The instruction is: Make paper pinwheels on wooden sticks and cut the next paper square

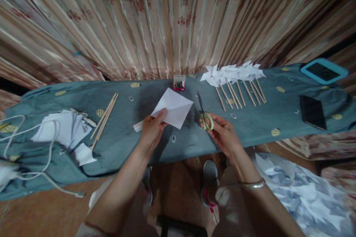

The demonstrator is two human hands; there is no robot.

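My left hand (154, 127) pinches a square sheet of white paper (178, 109) at its left corner, thumb on top. Faint diagonal creases cross the sheet, which is held above the cloth-covered table. To the right of it, my right hand (221, 130) grips scissors (207, 121) by their pale green handles. Their dark blades point away from me and look closed, apart from the paper. Just beyond the sheet sits a small red box (179, 84) of little metal pieces. A white cylindrical object (138, 126) lies beside my left hand, partly hidden.
Paper pinwheels (233, 74) on wooden sticks lie at the back right. On the left are loose wooden sticks (107, 116), a stack of white paper (62, 127) and a white cable (50, 155). A phone (313, 112) and blue-framed tablet (324, 71) rest right. A bag of pinwheels (306, 196) stands below.
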